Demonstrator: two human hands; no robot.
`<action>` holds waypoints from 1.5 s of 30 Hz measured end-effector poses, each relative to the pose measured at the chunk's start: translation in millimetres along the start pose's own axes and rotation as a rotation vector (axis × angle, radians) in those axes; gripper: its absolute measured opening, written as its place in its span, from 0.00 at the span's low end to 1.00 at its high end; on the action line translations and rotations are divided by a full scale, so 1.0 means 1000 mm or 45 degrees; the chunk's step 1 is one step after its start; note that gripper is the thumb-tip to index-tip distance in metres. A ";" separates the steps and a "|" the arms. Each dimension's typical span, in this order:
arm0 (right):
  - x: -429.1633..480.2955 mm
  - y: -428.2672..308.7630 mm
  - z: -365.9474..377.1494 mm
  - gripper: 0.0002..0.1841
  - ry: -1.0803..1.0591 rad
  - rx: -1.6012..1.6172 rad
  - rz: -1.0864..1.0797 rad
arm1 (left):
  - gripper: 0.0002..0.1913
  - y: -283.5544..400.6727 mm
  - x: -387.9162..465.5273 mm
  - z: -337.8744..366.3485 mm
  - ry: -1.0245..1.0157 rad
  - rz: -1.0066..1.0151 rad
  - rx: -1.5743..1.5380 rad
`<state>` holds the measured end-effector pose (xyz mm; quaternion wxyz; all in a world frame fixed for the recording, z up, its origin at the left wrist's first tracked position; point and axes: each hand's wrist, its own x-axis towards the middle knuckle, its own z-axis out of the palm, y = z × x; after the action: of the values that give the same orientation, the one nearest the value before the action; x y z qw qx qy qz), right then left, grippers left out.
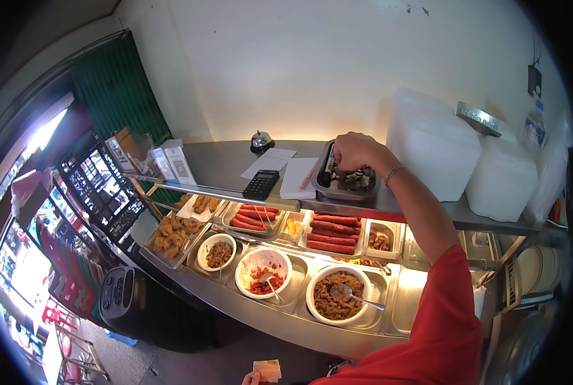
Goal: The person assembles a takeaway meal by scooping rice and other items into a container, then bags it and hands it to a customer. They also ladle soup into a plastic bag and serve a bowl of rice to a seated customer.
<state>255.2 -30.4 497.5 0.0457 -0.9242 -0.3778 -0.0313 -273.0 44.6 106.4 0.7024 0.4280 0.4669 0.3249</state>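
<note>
My right hand (pixel 357 151) reaches down into a metal tray (pixel 348 194) of coins (pixel 354 181) on the steel upper shelf. Its fingertips are partly hidden, so any coin in them cannot be made out. A marker pen (pixel 330 162) lies along the tray's left side. Low in the picture, my left hand (pixel 251 378) pinches folded orange banknotes (pixel 268 370). A pad of white paper (pixel 296 180) with a pink pen (pixel 308 177) on it sits left of the tray. Beside that are a black calculator (pixel 261 185) and a written sheet (pixel 269 162).
Below the shelf, bowls of minced filling (pixel 339 296), red sausages (pixel 333 235) and fried chicken (pixel 171 236) fill the lit counter. White foam box stacks (pixel 433 144) rise right of the tray. A call bell (pixel 262 141) and code stand (pixel 179 166) are leftward.
</note>
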 end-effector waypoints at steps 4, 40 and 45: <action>0.006 0.004 0.016 0.19 0.116 0.049 0.128 | 0.05 0.006 0.020 -0.010 -0.070 0.045 0.068; 0.033 0.031 0.015 0.13 0.250 1.270 0.466 | 0.06 -0.032 0.046 -0.041 -0.174 0.083 0.049; 0.012 0.022 0.013 0.21 0.175 0.079 0.344 | 0.06 -0.038 0.051 -0.042 -0.176 0.088 0.000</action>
<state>279.9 -36.1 484.1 0.1039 -0.9605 -0.2468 -0.0763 -291.7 84.4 44.7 0.7213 0.4654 0.4021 0.3186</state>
